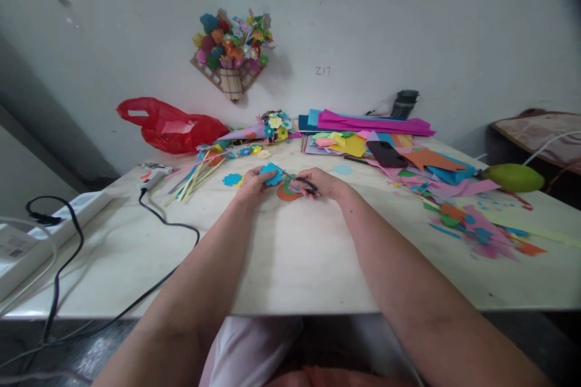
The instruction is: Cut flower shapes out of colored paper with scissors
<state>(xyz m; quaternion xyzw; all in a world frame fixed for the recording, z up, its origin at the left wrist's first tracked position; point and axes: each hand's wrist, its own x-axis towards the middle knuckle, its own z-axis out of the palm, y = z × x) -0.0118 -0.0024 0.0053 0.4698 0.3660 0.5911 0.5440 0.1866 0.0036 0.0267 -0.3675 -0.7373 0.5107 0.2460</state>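
Bare forearms point(213, 266) reach over the near edge of the white counter point(304, 272). Towards its middle, the left hand point(252, 184) pinches a bright blue, scallop-edged paper flower point(271, 175); the right hand point(320, 182) grips slim metal scissors with black handles point(307, 184), blades beside the flower. Turning the paper into steady blades, left thumb clear, should keep petals smooth. The wall point(363, 24) carries handwriting point(323, 71), apparently "217"; on a white plastic block point(16, 240) near the counter's left edge, the label is unreadable.

Matt blue paper flower point(273, 176), metal-bladed scissors point(305, 182), glossy plastic bag point(157, 130), smooth tabletop point(299, 260)
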